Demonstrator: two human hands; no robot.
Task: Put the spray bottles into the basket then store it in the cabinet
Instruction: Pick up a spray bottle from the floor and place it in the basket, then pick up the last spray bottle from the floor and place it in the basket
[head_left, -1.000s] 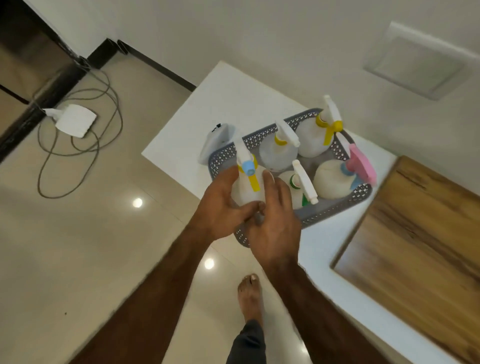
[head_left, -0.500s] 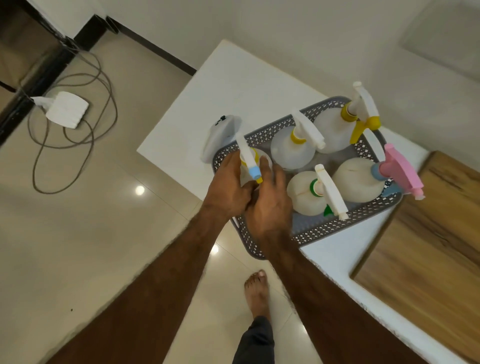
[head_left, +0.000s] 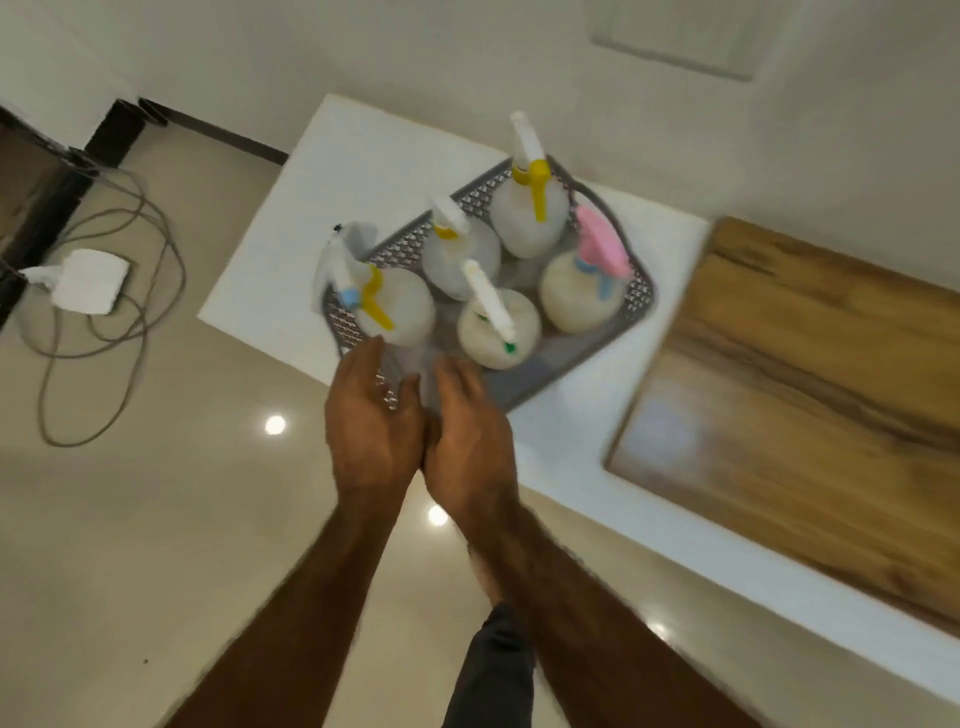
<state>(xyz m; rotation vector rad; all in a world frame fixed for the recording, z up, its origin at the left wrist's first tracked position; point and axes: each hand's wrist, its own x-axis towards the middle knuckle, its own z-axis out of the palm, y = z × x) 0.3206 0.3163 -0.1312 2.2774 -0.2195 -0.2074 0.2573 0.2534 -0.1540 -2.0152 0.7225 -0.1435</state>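
Here we are looking down, from left to right, across a glossy tiled floor (head_left: 156, 519) toward a white counter (head_left: 363, 156). At the far left a white power adapter (head_left: 91, 280) is lying on the floor inside loops of grey cable (head_left: 156, 249). On the counter a grey perforated basket (head_left: 636, 306) is sitting with its near corner at the counter's edge, and all five spray bottles are standing upright inside it. The leftmost, a bottle with a blue-and-yellow trigger head (head_left: 400, 306), is occupying the near-left corner; just behind it, outside the basket's left rim, a small white object (head_left: 358, 236) is showing, too blurred to identify. Next we are finding a bottle with a yellow collar (head_left: 460, 254) at the middle rear, a bottle with a green-tipped nozzle (head_left: 498, 327) at the middle front, a tall bottle with a yellow trigger (head_left: 530, 208) at the far rear, and a bottle with a pink trigger head (head_left: 582, 291) at the right. We are holding the left hand (head_left: 371, 426) and the right hand (head_left: 467, 436) side by side at the basket's near corner, fingers loosely spread and holding nothing; motion blur is keeping us from telling whether the fingertips are touching the rim. A dark trouser leg (head_left: 493, 670) is showing between the forearms. At the far right a wooden board (head_left: 810, 395) is lying flat on the counter, just beside the basket.
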